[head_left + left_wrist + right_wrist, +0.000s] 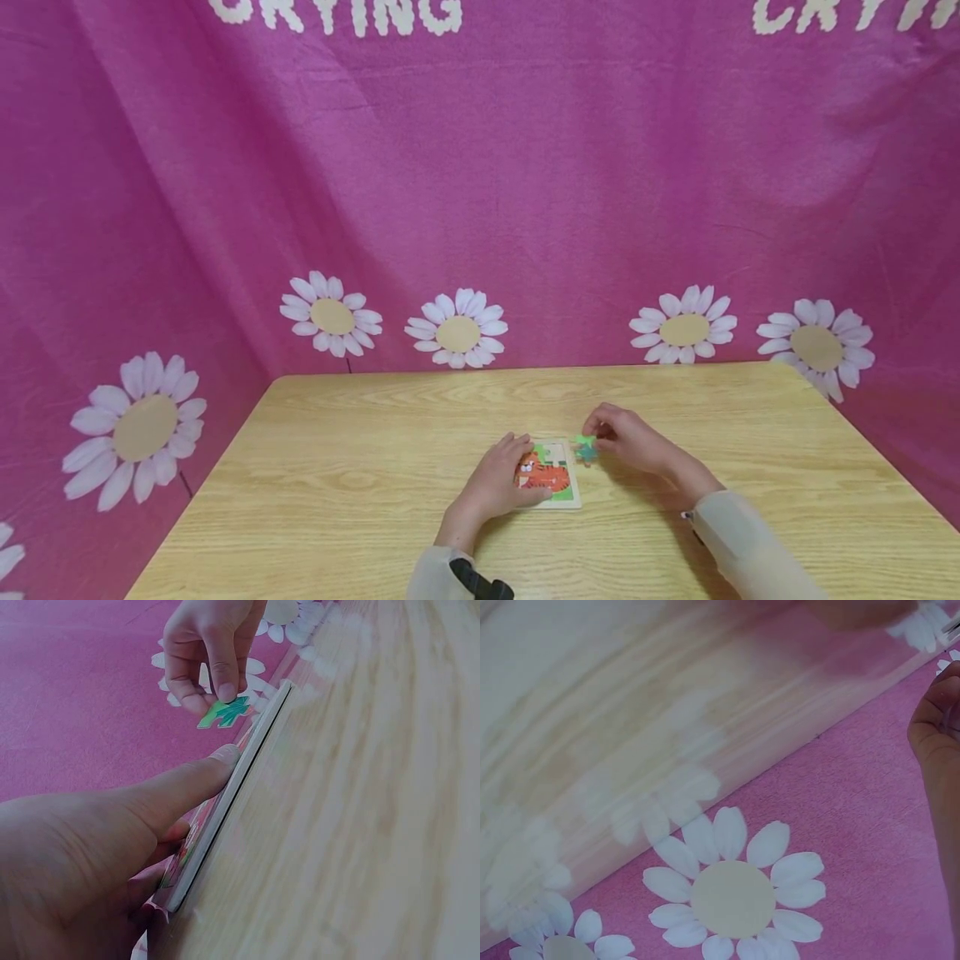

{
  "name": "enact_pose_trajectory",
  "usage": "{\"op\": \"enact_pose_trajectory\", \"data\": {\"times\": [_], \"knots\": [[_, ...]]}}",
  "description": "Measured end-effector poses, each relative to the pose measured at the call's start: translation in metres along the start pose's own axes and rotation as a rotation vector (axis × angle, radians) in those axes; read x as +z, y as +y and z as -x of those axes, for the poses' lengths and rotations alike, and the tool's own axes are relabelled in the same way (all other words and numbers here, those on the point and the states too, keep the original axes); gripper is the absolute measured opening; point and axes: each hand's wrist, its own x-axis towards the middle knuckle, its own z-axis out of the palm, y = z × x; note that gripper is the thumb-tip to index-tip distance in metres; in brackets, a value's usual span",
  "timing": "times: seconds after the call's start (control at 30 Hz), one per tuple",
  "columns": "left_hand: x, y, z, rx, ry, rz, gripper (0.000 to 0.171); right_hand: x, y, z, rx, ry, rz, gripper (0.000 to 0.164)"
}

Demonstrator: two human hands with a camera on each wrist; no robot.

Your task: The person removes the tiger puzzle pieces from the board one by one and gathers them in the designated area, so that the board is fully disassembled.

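A small square jigsaw puzzle board (576, 493) with a pale frame and an orange tiger picture lies flat on the table. Part of its upper right shows bare, pale backing. My left hand (497, 482) holds the board from the left, thumb along the near edge (234, 791) and fingers towards the far left corner. Just right of the board, my right hand (632, 439) pinches a green and teal puzzle piece (586, 450) between thumb and fingers. In the left wrist view the piece (231, 712) hangs above the board. The right wrist view shows only part of the right hand (939, 735).
The light wooden table (337, 467) extends around the board on all sides. A magenta cloth (525, 183) with white daisies hangs behind the table's far edge and along its left side. A black strap (480, 581) circles the left sleeve.
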Motion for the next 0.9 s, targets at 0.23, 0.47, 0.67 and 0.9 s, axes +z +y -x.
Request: {"op": "enact_pose_trajectory", "data": {"times": [0.23, 0.47, 0.67, 0.9], "knots": [[0.000, 0.000, 0.000, 0.005, -0.007, 0.007, 0.075, -0.002, 0.005, 0.003, 0.006, -0.005, 0.002, 0.012], [0.001, -0.001, 0.000, 0.007, -0.002, 0.004, 0.075, -0.006, 0.010, 0.008, 0.003, -0.006, -0.012, 0.012], [0.001, -0.001, 0.000, 0.011, 0.001, -0.007, 0.075, -0.011, 0.016, 0.011, 0.012, -0.002, -0.019, 0.013], [0.000, 0.000, 0.001, -0.002, -0.002, 0.006, 0.075, -0.012, 0.017, 0.012, -0.024, 0.005, -0.014, 0.012]]}}
